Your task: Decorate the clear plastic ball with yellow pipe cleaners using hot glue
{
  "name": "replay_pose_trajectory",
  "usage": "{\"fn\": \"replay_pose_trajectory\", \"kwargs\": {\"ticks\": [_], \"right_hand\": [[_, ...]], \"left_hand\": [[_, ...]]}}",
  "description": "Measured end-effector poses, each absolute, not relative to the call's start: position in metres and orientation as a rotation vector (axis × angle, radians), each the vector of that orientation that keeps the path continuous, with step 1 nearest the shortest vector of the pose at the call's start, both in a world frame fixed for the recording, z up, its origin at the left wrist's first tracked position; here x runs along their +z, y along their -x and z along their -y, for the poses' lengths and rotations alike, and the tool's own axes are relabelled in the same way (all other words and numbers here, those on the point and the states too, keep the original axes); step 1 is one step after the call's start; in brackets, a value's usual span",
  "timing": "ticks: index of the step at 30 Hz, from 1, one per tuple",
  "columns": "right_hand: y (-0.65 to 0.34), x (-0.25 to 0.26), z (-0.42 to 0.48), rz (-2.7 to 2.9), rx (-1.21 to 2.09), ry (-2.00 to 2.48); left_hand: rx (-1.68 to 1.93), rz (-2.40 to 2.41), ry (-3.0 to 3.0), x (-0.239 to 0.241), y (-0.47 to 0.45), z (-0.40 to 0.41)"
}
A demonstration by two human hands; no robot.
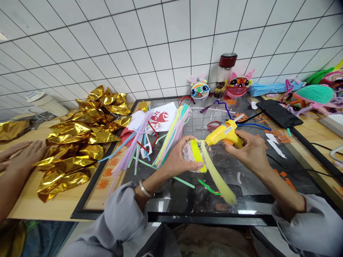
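Observation:
My left hand (179,159) is closed around a small clear round shell (189,152) wrapped with yellow pipe cleaner (197,156); a long yellow fuzzy strip (218,176) trails from it toward me. My right hand (248,151) grips a yellow hot glue gun (223,132), its nozzle touching the top of the shell where the strip starts. Both hands hover over a glass-topped black-framed board (241,200).
Loose pastel pipe cleaners (166,137) and red paper cutouts (159,117) lie left of my hands. Crumpled gold foil (83,135) is piled further left, beside another person's hands (18,155). Painted masks (199,90), a bottle (223,75), a black phone (277,112) and fuzzy crafts (316,93) sit behind.

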State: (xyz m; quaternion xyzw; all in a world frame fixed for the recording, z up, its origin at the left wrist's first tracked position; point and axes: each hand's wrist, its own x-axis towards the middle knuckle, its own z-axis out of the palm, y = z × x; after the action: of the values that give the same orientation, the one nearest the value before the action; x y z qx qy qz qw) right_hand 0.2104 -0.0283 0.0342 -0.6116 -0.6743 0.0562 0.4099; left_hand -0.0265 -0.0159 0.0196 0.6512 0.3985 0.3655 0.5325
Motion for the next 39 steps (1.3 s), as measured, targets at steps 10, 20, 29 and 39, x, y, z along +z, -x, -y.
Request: {"fn": "replay_pose_trajectory", "kwargs": {"ticks": [10, 20, 29, 39], "right_hand": [[-0.211, 0.028, 0.026, 1.649, 0.148, 1.575], [-0.220, 0.033, 0.021, 1.621, 0.319, 1.596], [-0.266, 0.025, -0.002, 2.085, 0.193, 2.022], [-0.264, 0.018, 0.007, 2.255, -0.243, 1.860]], "left_hand": [[0.881, -0.925, -1.501, 0.017, 0.026, 0.016], [0.852, -0.957, -1.518, 0.021, 0.027, 0.017], [0.983, -0.972, -1.773, 0.014, 0.028, 0.015], [0.941, -1.006, -1.779, 0.022, 0.028, 0.018]]}}
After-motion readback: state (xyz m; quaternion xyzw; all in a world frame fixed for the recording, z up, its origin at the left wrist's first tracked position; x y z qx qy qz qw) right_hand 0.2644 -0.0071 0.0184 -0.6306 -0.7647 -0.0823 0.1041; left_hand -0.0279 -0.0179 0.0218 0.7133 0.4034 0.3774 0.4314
